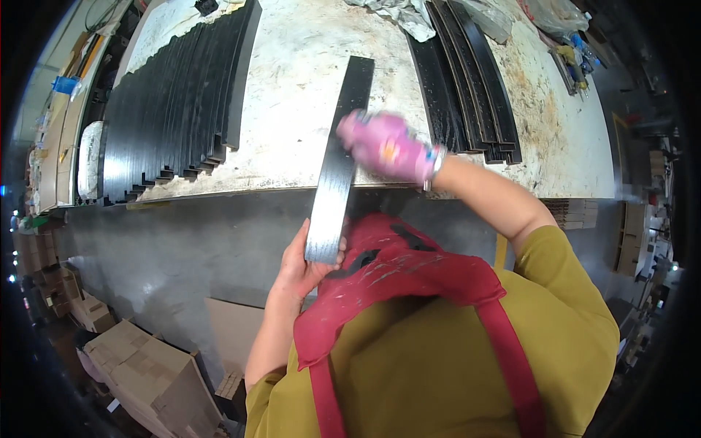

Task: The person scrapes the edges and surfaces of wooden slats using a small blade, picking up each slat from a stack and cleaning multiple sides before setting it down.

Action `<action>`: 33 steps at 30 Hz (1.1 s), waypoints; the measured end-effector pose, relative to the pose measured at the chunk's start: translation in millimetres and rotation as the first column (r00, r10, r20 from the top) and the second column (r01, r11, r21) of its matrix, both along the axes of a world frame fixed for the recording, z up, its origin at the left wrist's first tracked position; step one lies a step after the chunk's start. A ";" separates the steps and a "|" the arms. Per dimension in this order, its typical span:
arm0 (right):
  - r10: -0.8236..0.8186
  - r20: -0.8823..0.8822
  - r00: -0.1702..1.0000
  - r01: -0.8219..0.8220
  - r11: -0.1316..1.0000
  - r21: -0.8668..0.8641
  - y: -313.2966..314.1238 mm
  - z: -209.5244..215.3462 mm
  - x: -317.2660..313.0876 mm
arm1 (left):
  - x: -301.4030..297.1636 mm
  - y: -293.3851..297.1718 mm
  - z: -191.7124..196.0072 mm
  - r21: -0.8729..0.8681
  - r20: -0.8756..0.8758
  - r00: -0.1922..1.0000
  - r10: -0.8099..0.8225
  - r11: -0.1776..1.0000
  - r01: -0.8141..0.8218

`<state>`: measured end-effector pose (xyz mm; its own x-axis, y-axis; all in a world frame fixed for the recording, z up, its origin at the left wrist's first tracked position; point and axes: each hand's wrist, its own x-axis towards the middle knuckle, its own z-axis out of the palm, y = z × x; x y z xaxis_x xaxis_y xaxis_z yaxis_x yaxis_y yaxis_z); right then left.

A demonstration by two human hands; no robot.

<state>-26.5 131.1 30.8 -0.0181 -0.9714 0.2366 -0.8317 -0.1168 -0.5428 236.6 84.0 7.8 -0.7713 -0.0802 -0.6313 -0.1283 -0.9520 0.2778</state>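
A long, narrow black board (337,168) slants from my body up over the white worktable. My bare left hand (298,264) is closed around its near end, thumb along one edge and fingertips showing at the other. In a pink patterned glove, my right hand (383,144) is at the board's right edge, about midway along. Its fingers look curled in, though motion blurs them. Whatever they may hold is hidden. The board's far end reaches over the tabletop, while the near part sticks out past the table's front edge.
On the white table (292,95), a row of several black boards (171,109) lies at left. More black boards (467,87) are stacked at right, beside crumpled plastic (405,14). Tools (573,66) lie at the far right. Cardboard boxes (150,376) stand on the floor at lower left.
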 end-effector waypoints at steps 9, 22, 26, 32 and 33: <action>-0.271 0.125 0.955 0.275 0.961 -0.014 -34.3 -24.4 -19.8 | 9.8 -37.1 5.4 0.056 0.032 0.997 -0.065 0.996 0.063; -0.049 -0.383 0.922 0.103 0.987 0.121 -31.8 26.2 18.3 | -4.4 -63.9 41.0 0.202 0.079 0.996 -0.033 0.979 0.016; -0.088 -0.435 0.896 0.148 0.983 0.108 -36.3 13.2 -9.8 | 1.8 -63.0 44.2 0.207 0.083 0.996 -0.041 0.978 0.023; 0.011 -0.445 0.896 0.078 0.980 0.181 -32.9 19.0 -3.8 | 2.1 -65.7 41.5 0.160 0.116 0.992 -0.057 0.986 0.038; 0.008 -0.447 0.895 0.082 0.980 0.181 -33.9 10.7 -10.9 | 4.0 -64.9 41.3 0.158 0.107 0.993 -0.055 0.987 0.038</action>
<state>-37.4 97.2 41.5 0.0082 -0.9992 0.0393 -0.9921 -0.0130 -0.1251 240.7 19.1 49.1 -0.6969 0.0597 -0.7146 -0.1949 -0.9748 0.1087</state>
